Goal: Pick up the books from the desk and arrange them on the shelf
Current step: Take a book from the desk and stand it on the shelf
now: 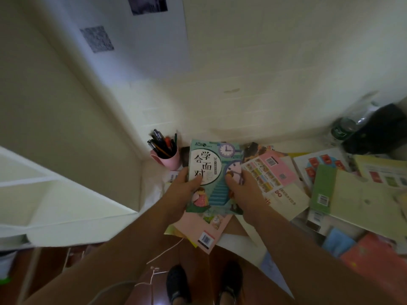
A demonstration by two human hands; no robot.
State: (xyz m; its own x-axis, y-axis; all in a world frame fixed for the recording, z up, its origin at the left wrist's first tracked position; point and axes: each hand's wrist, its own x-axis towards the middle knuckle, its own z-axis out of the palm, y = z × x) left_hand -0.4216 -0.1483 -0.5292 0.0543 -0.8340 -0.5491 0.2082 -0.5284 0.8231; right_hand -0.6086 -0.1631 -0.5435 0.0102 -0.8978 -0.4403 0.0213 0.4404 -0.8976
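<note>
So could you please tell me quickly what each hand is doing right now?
Left hand: grips the left edge of the teal book.
Right hand: grips the same book's right edge.

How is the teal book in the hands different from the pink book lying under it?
The teal book is held up by both hands, left hand and right hand; the pink book lies on the desk. The teal book shows its front cover, the pink book its barcode. Both are thin paperbacks.

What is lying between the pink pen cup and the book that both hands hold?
In the head view, a small dark object, too blurred to identify, stands between the pink pen cup and the teal book held by the left hand and right hand.
</note>
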